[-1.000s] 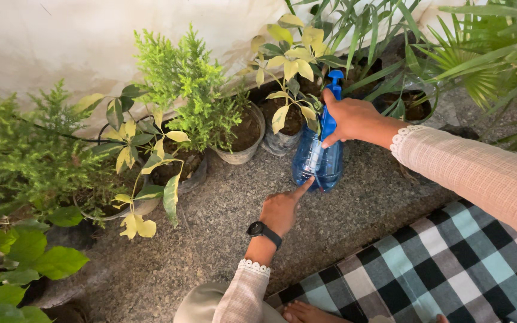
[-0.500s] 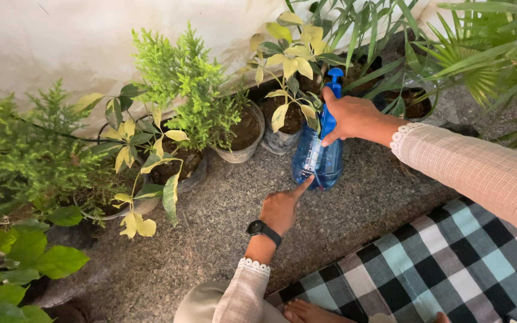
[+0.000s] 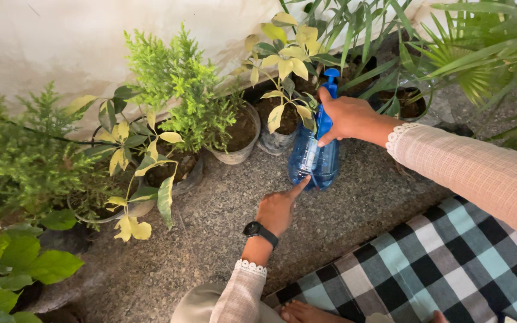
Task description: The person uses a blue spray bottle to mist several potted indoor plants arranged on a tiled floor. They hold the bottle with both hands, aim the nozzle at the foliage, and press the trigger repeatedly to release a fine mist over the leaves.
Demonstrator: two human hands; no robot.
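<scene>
- Head view: one translucent blue plastic spray bottle (image 3: 313,160) stands upright on the speckled grey stone ledge (image 3: 222,221), with water showing in its lower part.
- The right hand (image 3: 347,116) is clamped around the bottle's neck, fingers wrapped just below the one blue trigger nozzle (image 3: 330,76).
- The left hand (image 3: 276,209) lies lower, just in front of the bottle, loosely curled with its index finger (image 3: 299,186) stretched out, the tip touching the bottle's base.
- One black wristwatch (image 3: 261,232) sits on the left wrist.
- Beyond the right hand, one small pot of dark soil (image 3: 276,119) holds a yellow-green leafy plant (image 3: 285,57).
- Left of both hands, one pale round pot of soil (image 3: 240,134) holds a feathery green shrub (image 3: 181,78).
- One black, white and teal checked cloth (image 3: 444,263) lies below the right forearm.
</scene>
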